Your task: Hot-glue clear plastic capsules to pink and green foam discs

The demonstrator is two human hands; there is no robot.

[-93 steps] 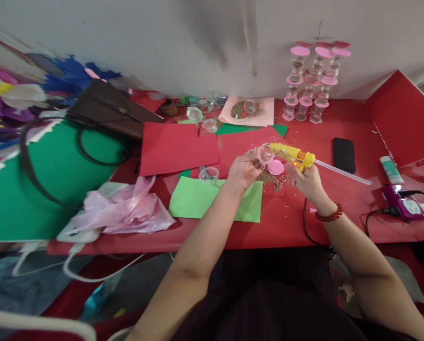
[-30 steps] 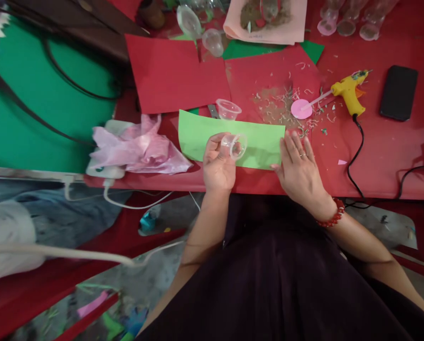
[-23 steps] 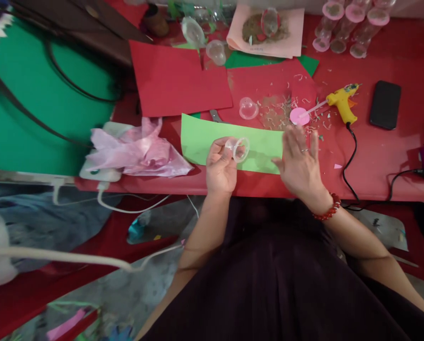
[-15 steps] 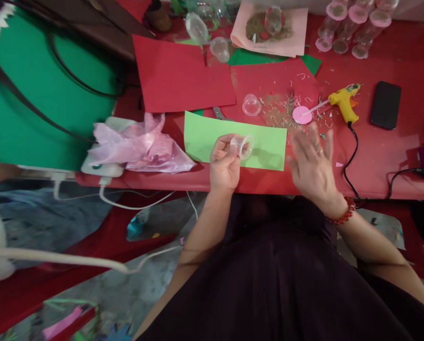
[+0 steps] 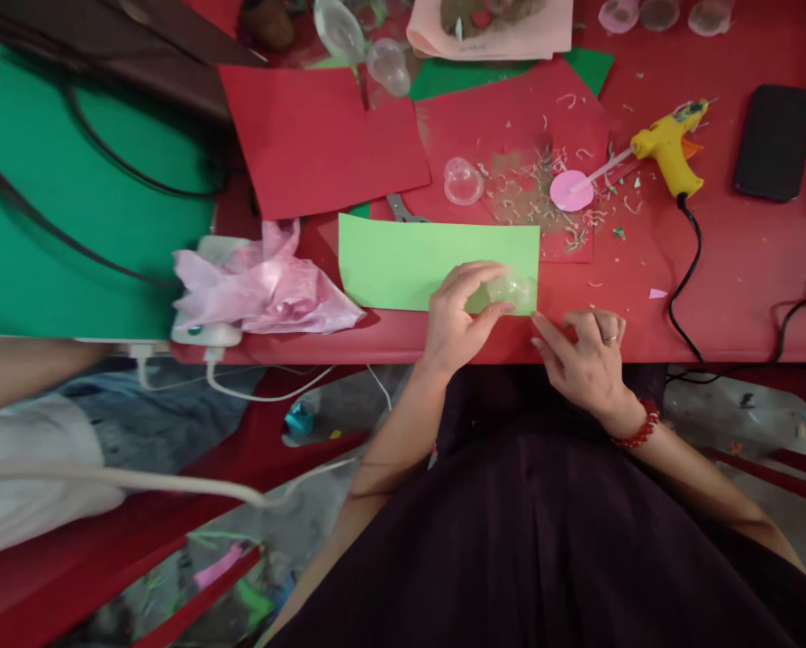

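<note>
My left hand point(image 5: 466, 310) is curved around a small clear plastic cup point(image 5: 512, 290), thumb at the near side and fingers at the far side. The cup lies on its side over the right end of a light green paper strip point(image 5: 409, 261). At the strip's near right corner is the index fingertip of my right hand point(image 5: 582, 360); whether it presses the paper I cannot tell. That hand has its index finger stretched out, the other fingers bent, and holds nothing visible. Another clear plastic cup point(image 5: 463, 183) stands beyond the strip.
A yellow glue gun point(image 5: 673, 148) lies at right, its stick over a pink disc point(image 5: 571, 191) among scraps. Farther right is a black phone point(image 5: 776, 142). Red card point(image 5: 328, 144), partly covered scissors point(image 5: 403, 209) and a pink plastic bag point(image 5: 267, 283) lie left. Another person's arm point(image 5: 31, 373) shows.
My left hand has moved right and laid the cup down over the strip's right end. My right hand, spread in the air before, has come down and left to the strip's corner.
</note>
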